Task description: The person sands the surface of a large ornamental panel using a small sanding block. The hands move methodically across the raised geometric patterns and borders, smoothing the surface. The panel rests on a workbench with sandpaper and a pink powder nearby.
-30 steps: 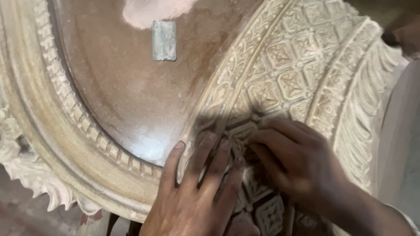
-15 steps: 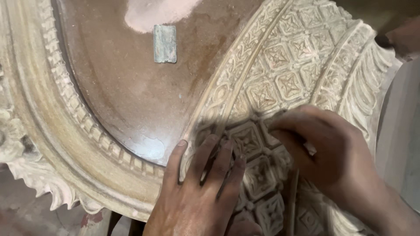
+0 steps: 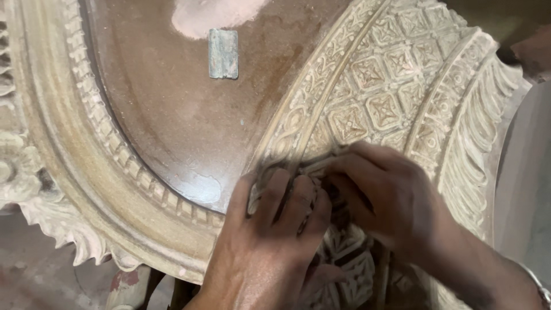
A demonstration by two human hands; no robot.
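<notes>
Left hand [image 3: 270, 241] lies flat, fingers spread and pressed on the carved frame [image 3: 396, 97] at its near lower band, grasping nothing. Right hand [image 3: 390, 201] sits just beside it, fingers curled onto the same carving; whether they pinch anything cannot be told. Beyond the frame's inner edge, a small grey block [image 3: 223, 53] rests on the brown panel [image 3: 172, 115].

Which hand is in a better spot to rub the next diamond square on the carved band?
Probably the right hand. It lies on the carved band, its fingers just below the uncovered diamond squares. The left hand lies flat at the band's inner edge, as if bracing.
</notes>
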